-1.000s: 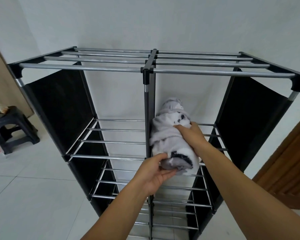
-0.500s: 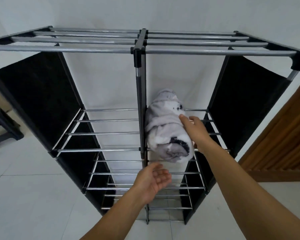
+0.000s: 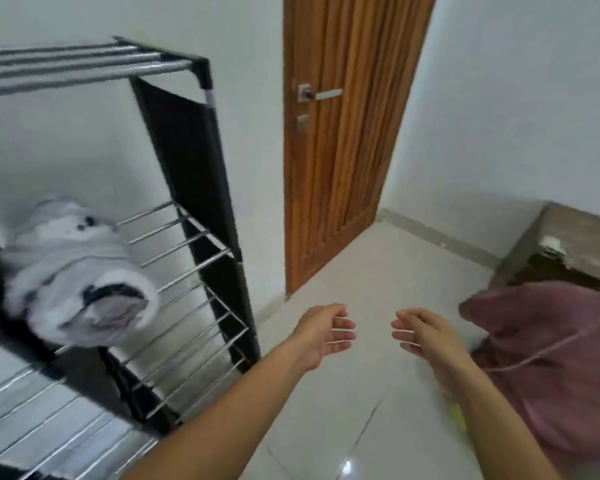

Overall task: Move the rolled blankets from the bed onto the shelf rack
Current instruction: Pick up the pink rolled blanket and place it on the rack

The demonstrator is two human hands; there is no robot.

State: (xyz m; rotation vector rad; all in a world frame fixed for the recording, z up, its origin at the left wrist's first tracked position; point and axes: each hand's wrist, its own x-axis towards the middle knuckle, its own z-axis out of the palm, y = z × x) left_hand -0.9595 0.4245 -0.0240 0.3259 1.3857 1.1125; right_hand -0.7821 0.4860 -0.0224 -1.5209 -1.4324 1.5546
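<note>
A rolled white and grey blanket lies on a middle tier of the black and chrome shelf rack at the left of the view. Neither hand touches it. My left hand hovers over the floor to the right of the rack, fingers loosely curved and holding nothing. My right hand hovers close beside it, also holding nothing, palm facing the left hand. At the right edge lies the bed with pink bedding draped over its corner.
A wooden door with a metal handle stands shut behind the rack's right side. White floor tiles stretch between rack and bed. White walls close in the corner.
Both hands have left the blanket, which stays on the rack. The view has swung right, away from the rack toward the door and bed, and both hands now hover over the floor.
</note>
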